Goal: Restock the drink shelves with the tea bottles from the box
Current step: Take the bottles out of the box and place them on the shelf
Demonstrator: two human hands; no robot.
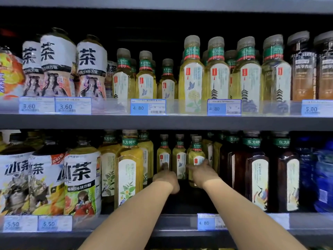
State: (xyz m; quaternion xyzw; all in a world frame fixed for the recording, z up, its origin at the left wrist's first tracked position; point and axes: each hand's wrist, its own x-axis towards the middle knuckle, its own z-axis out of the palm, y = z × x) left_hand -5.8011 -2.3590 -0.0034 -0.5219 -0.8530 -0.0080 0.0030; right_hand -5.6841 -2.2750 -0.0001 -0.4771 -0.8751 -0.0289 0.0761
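Three small yellow-green tea bottles stand deep in a gap on the lower shelf (176, 221). My left hand (166, 176) reaches in, and its straight fingers touch the label of the left tea bottle (163, 152). The middle tea bottle (180, 156) stands free between my hands. My right hand (201, 173) grips the right tea bottle (196, 150) low on its body, thumb on one side and fingers on the other. This bottle stands slightly nearer the front than the other two. The box is out of view.
Large yellow tea bottles (128, 170) flank the gap on the left and dark brown tea bottles (255, 170) on the right. The upper shelf (162, 121) carries rows of similar tea bottles close above my hands. Price tags line both shelf edges.
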